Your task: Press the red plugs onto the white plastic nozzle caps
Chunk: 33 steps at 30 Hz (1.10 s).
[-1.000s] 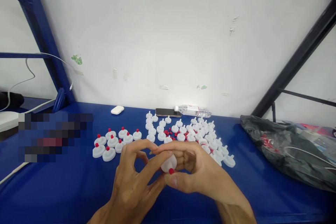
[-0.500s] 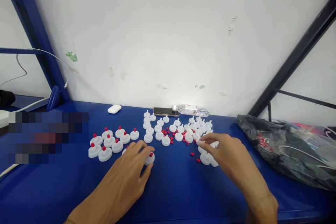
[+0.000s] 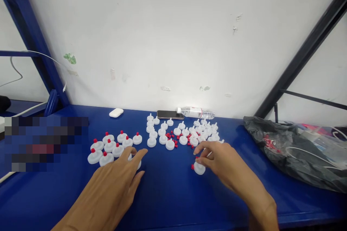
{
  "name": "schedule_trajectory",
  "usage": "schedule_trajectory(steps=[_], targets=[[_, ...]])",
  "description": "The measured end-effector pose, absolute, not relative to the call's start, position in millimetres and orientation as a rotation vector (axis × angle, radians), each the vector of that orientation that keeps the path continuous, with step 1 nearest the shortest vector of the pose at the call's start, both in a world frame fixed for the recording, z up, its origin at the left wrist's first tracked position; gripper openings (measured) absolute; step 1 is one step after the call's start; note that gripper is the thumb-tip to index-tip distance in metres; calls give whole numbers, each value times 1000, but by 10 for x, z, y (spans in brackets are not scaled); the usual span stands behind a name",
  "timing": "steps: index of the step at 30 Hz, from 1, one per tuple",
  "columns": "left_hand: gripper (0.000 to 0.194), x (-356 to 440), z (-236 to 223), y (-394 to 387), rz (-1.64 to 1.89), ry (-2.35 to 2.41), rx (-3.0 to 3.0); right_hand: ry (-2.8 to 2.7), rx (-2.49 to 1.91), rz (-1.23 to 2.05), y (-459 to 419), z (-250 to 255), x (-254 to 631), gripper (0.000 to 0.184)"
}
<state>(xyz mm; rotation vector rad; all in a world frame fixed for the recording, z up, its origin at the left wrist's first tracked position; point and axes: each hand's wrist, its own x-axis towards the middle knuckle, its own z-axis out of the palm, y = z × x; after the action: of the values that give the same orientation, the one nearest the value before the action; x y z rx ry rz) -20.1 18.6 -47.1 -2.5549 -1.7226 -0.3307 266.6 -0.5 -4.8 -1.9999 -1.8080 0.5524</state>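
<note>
My left hand (image 3: 121,173) is at the front of the group of red-tipped white lids (image 3: 106,159), its thumb and index finger spread apart. One white lid (image 3: 139,164) shows between these fingers, mostly hidden by the hand. On the right, my right hand (image 3: 219,158) has its thumb and fingertips together over a white spouted lid (image 3: 199,168) low above or on the table; its spout is hidden by the fingers. Beside this lid are small red caps (image 3: 192,167). More white spouted lids (image 3: 170,145) without red tips stand behind, with red caps (image 3: 169,135) scattered among them.
At the back of the blue table (image 3: 168,195) lie a phone (image 3: 170,115), a clear bottle (image 3: 196,112) and a white earbud case (image 3: 116,112). A dark plastic bag (image 3: 295,162) with red pieces inside lies on the right. A blue frame post (image 3: 40,36) rises at left.
My left hand has moved left towards the red-tipped group, along with a lid. My right hand has come left and nearer, with a white lid now under its fingertips.
</note>
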Motion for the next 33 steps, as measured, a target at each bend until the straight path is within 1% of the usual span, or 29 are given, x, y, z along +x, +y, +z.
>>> schedule_trajectory(steps=[4,6,7,9,12,14,15,17,20,22,24,27,31,33], targets=[[41,-77,-480,13,-580,-1424,-2664,-1930,-1652,798,-7,-29,2409,15],[40,-6,-555,-3,-637,-1324,-2700,-1965,-1515,836,-12,-6,2309,15],[40,31,-595,5,-671,-1312,-2690,-1961,-1497,806,-14,2,2279,17],[41,106,-653,34,-717,-1328,-2703,-1930,-1569,657,-16,0,2268,20],[47,209,-661,59,-676,-1409,-2787,-1899,-1847,294,-26,-53,2340,20],[49,265,-643,50,-630,-1415,-2854,-1899,-2023,73,-34,-104,2406,25],[49,288,-637,43,-607,-1408,-2882,-1907,-2085,5,-32,-130,2437,27],[49,325,-640,31,-554,-1391,-2917,-1934,-2156,-27,-10,-184,2493,27],[36,357,-674,45,-478,-1401,-2935,-1977,-2197,89,66,-269,2570,22],[27,362,-700,76,-490,-1404,-2959,-2004,-2160,172,117,-314,2605,25],[23,358,-718,109,-567,-1386,-2987,-2023,-2093,218,146,-326,2606,30],[22,350,-728,128,-684,-1363,-2991,-2023,-1940,258,141,-264,2535,34],[31,349,-739,112,-753,-1362,-2908,-1963,-1582,470,75,-126,2385,29],[33,352,-752,109,-779,-1353,-2870,-1903,-1479,566,38,-69,2325,25]])
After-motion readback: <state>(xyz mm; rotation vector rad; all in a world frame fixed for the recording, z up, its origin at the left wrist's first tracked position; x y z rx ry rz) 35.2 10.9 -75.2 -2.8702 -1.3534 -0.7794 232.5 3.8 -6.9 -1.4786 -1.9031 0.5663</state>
